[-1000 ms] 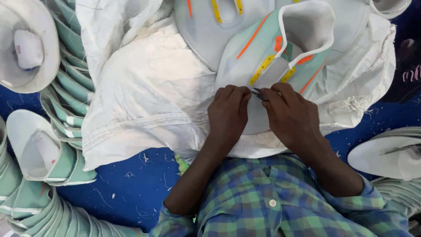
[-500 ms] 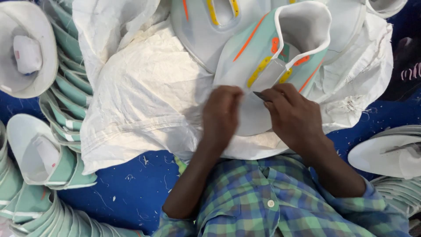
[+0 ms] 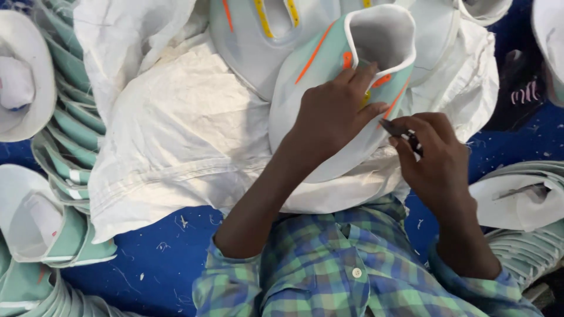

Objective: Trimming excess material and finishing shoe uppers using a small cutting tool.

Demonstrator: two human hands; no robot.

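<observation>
1. the mint-green shoe upper [image 3: 329, 82] is lain over a white sack [image 3: 176, 135], in front of the person's chest, with its white-edged collar opening turned upward. it is pressed flat by the left hand [image 3: 335, 117], whose fingers [image 3: 358, 76] are spread open across the panel with the orange stripes; nothing is gripped, only held down.
2. a small dark trimming tool [image 3: 402, 134] is pinched in the closed fingers of the right hand [image 3: 435, 158], its tip just beside the upper's right edge and close to the left thumb.
3. the thumb may be nicked if the tool is pushed inward while the hand is kept so near its tip.
4. the upper may be cut or scratched if the tip is caught on the panel rather than on a loose thread.
5. the upper may be slid off the soft, creased sack, since it is only pressed, not clamped.
6. the stacked uppers [image 3: 70, 135] at the left may be toppled by a shifted sack.
</observation>
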